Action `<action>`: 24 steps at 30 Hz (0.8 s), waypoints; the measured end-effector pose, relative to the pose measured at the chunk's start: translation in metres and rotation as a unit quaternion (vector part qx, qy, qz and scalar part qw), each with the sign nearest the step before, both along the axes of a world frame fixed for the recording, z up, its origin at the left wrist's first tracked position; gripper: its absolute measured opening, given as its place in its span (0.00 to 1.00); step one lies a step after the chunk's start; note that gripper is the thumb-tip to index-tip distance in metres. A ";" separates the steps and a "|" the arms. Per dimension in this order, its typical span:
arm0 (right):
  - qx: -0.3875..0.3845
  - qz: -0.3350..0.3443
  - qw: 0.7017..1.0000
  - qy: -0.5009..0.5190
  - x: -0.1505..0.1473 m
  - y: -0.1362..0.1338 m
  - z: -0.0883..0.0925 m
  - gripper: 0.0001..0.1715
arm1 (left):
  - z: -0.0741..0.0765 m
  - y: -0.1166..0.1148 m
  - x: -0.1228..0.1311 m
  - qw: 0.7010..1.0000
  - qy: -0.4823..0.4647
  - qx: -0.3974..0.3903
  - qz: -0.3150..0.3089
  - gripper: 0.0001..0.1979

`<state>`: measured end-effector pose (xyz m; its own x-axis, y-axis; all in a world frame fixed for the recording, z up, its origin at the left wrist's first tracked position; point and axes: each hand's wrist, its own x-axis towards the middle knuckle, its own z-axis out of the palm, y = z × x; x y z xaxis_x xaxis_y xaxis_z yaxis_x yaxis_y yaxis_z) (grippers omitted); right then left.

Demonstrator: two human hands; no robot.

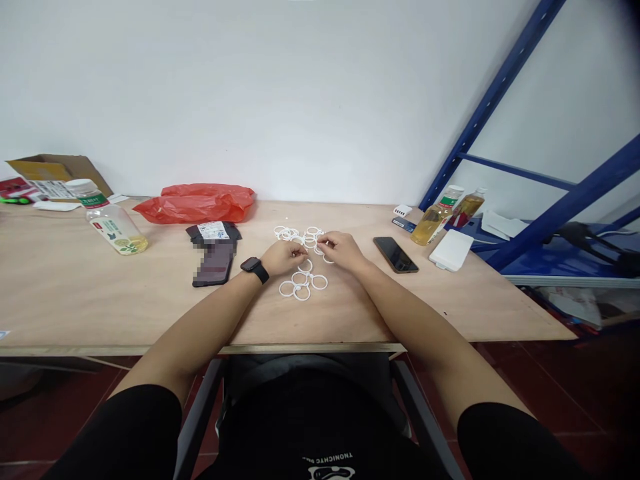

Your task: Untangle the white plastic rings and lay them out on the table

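Several thin white plastic rings, each with a small eyelet, which look like curtain rings, lie on the wooden table in front of me. A loose front group is nearest me, and a denser back group lies beyond my hands. My left hand, with a black watch on its wrist, is closed in a pinch at the edge of a white ring. Just right of it, my right hand is also pinched, its fingertips at another white ring by the back group. My fingers partly cover both rings.
On the left are a red plastic bag, a dark package, a tilted bottle and a cardboard box. To the right lie a phone, a white case and drink bottles, beside a blue metal rack.
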<state>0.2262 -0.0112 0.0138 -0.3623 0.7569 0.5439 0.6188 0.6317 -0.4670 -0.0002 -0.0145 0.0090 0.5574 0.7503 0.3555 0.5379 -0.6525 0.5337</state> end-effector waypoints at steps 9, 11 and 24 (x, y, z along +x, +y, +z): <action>-0.047 -0.022 0.992 -0.111 0.041 0.026 -0.010 0.16 | 0.004 -0.003 -0.001 0.997 0.075 -0.004 -0.015 0.20; -0.050 -0.024 0.991 -0.119 0.044 0.028 -0.012 0.16 | 0.006 -0.003 0.000 0.998 0.060 0.016 -0.033 0.18; -0.105 0.006 0.980 -0.170 0.046 0.021 -0.001 0.10 | 0.009 -0.009 0.002 0.993 0.081 -0.064 -0.058 0.19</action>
